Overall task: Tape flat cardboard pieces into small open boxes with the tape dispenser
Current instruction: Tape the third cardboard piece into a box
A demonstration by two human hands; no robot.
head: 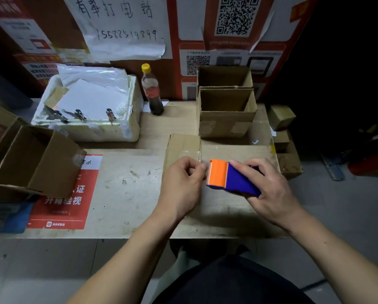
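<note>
On the cardboard piece (pixel 182 148), left hand (pixel 181 185) pinching tape, right hand (pixel 269 189) gripping tape dispenser (pixel 232 177)

Bare tabletop (pixel 126 194) lies open to the left of my left hand (pixel 181 185), out to the red notice (pixel 67 194). Beyond that an open carton (pixel 36 159) leans in at the table's left edge. Ahead, the flat cardboard piece (pixel 182 148) sits just beyond my knuckles, with two upright open boxes (pixel 225 110) behind it on the right, a cola bottle (pixel 152 91) and a white foam box (pixel 89 119) on the left. A gap runs between bottle and boxes.
</note>
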